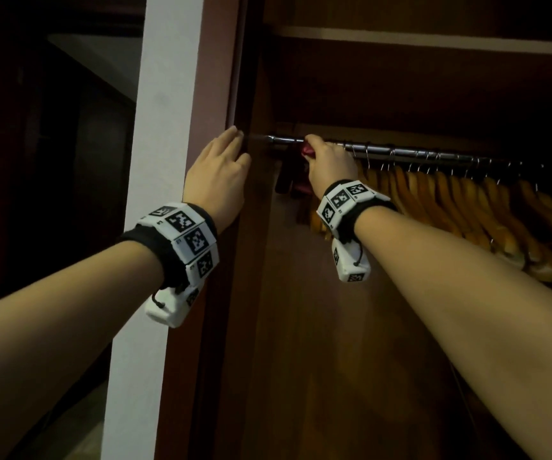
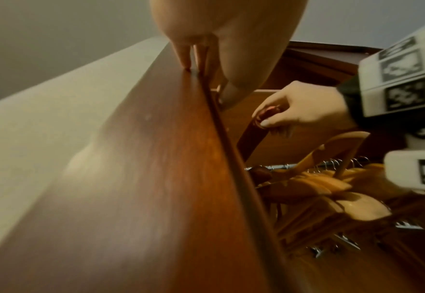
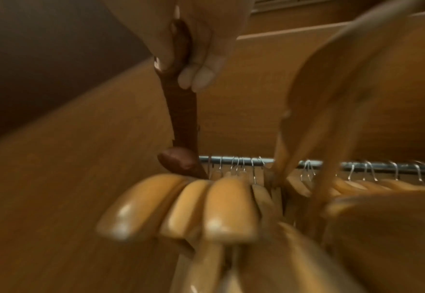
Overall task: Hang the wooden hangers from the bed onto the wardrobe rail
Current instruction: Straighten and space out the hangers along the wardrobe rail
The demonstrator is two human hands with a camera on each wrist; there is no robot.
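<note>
A chrome wardrobe rail [image 1: 400, 151] runs across the open wardrobe, with several light wooden hangers [image 1: 450, 197] hooked along it. My right hand [image 1: 326, 157] is up at the rail's left end and grips a dark reddish wooden hanger [image 1: 308, 151]. In the right wrist view the fingers [image 3: 198, 75] pinch the dark hanger [image 3: 181, 111] just above the rail [image 3: 238, 160]; its hook is hidden. My left hand [image 1: 218, 167] rests flat on the wardrobe frame [image 1: 235, 94] and holds nothing. Its straight fingers [image 2: 188, 57] touch the frame's edge [image 2: 206, 89].
A shelf [image 1: 400, 38] sits above the rail. A white wall strip [image 1: 165, 127] stands left of the wardrobe frame, with a dark room beyond it. Light hangers [image 2: 319, 184] crowd the rail to the right of the dark hanger [image 2: 251, 136].
</note>
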